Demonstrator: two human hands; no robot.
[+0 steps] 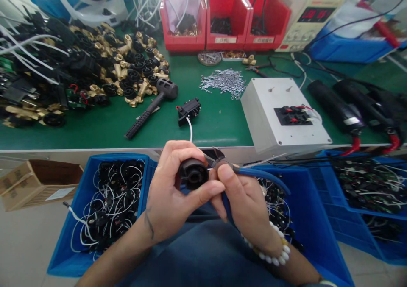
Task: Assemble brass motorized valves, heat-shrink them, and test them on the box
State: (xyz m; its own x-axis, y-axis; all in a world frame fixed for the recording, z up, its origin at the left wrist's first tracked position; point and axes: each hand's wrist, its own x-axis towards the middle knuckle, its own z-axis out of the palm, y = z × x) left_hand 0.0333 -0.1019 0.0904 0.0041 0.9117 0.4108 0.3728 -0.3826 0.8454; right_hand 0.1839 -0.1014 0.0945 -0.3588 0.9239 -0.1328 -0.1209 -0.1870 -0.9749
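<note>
My left hand point(173, 185) is closed around a round black plastic part point(193, 174), its hollow end turned up toward me. In my right hand point(244, 198) is a pair of blue-handled cutting pliers point(267, 176), gripped near the pivot. Their jaws point(218, 154) stand apart beside the black part; whether they touch it I cannot tell. My two thumbs nearly meet in front of it. Beyond my hands, on the green bench point(222, 130), lies a small black module point(189, 111) with a white cable. A black rubber mallet point(151, 107) rests to its left.
Brass fittings point(122, 73) heap up at the left. Metal hooked pins point(224, 82) lie mid-bench before red bins point(227, 22). A grey switch box point(270, 113) stands right, near black cylindrical tools point(337, 104). Below are blue crates point(60, 240) of wired parts and a cardboard box point(41, 181).
</note>
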